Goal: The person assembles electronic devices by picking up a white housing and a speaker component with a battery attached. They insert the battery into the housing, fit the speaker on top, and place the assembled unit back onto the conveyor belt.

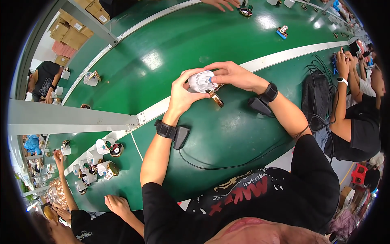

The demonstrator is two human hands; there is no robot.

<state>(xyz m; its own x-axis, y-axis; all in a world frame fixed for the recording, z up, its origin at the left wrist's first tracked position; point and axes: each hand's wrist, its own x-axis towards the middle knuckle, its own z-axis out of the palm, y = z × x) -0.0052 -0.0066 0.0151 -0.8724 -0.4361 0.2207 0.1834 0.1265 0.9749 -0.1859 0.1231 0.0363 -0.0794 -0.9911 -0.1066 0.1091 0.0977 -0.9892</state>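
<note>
Above the green work surface, I hold a white ribbed plastic housing (196, 83), its open end facing right. My left hand (179, 92) wraps round its left side, thumb beneath it and fingers behind. My right hand (235, 76) is closed at the open end, with its fingers over the rim and the thumb beside a small blue piece (211, 79). A round, copper-edged part (217, 99) hangs just below the housing, close to my left thumb. What lies deeper inside the housing is covered by my right fingers.
White housings with wired parts (94, 157) stand grouped at the left. A metal post (77, 117) juts in nearby. Ahead runs a green conveyor belt (170, 53) carrying a blue-and-metal part (282, 32). A black bag (316, 95) with cables lies right. Co-workers sit on both sides.
</note>
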